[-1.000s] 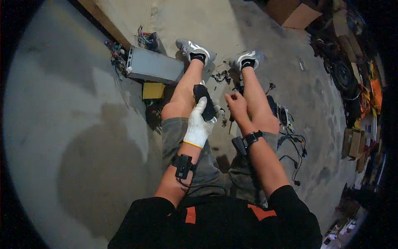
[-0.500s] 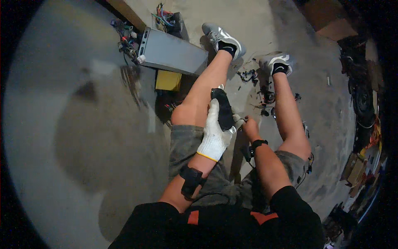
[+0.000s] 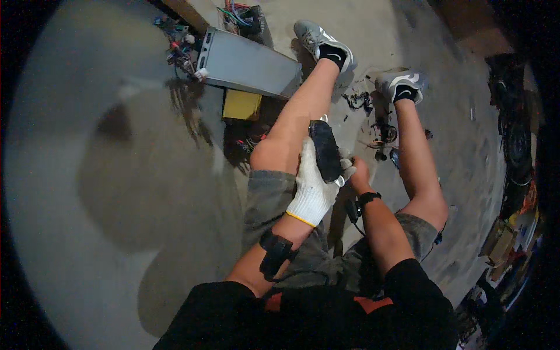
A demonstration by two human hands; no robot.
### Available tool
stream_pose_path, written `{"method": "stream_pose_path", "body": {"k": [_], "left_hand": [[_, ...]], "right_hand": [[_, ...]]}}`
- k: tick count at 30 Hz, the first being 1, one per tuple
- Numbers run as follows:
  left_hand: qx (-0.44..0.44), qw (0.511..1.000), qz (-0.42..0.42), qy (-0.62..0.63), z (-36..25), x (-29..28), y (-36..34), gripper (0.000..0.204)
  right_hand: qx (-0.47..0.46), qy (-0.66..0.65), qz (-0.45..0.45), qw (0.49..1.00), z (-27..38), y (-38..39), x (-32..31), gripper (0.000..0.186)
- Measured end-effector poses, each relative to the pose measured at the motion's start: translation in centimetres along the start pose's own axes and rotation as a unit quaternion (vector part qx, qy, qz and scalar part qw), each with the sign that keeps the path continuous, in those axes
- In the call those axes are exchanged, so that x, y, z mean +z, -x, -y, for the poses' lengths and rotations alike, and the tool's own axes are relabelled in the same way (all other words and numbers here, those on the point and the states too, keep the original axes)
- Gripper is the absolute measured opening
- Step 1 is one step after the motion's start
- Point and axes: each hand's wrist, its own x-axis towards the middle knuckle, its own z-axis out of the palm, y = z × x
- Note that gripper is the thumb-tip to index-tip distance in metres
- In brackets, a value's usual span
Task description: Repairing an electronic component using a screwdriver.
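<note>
My left hand (image 3: 314, 180), in a white knitted glove with a yellow cuff edge, is closed around a black oblong part (image 3: 325, 151). Small pale tabs stick out at both ends of this part; I cannot tell its exact kind. The gloved fingertips show at its right side. Close beside them is my bare right hand (image 3: 360, 173), its fingers curled. Whatever the right hand pinches is hidden behind the glove's fingers. Both hands are above the floor, between my knees.
A grey metal case (image 3: 252, 61) lies ahead on the left, with a yellow block (image 3: 241, 105) beside it. Bundled wires (image 3: 179, 49) and a black wired box (image 3: 254, 24) flank the case. Small dark scraps (image 3: 384, 133) litter the floor between my feet. Boxes and cables line the right.
Both hands and the black oblong part show slightly further right, as the whole view has shifted a little. The right fingers have moved behind the gloved fingertips. The grip on the part is unchanged.
</note>
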Motion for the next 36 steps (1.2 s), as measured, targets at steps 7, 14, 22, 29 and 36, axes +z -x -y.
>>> {"method": "stream_pose_path", "body": {"k": [7,14,22,29,36], "left_hand": [[-0.017,0.997,0.072,-0.001,0.1,-0.3,0.5,0.055],[0.006,0.969,0.245,0.018,-0.2,-2.2,0.2,0.051],[0.051,0.962,0.257,-0.083,1.0,-4.1,-0.6,0.044],[0.074,0.942,0.301,-0.125,2.1,-4.7,-1.3,0.038],[0.107,0.929,0.319,-0.153,2.0,-5.5,-1.9,0.031]], "right_hand": [[-0.067,-0.2,-0.153,0.965,5.5,-0.3,-6.8,0.032],[-0.155,-0.432,-0.136,0.878,14.7,11.0,-16.6,0.022],[-0.284,-0.302,-0.256,0.873,14.9,17.2,-13.2,0.009],[-0.316,-0.301,-0.277,0.856,12.7,15.9,-12.3,0.009],[-0.344,-0.295,-0.294,0.841,14.0,16.5,-11.4,0.011]]}}
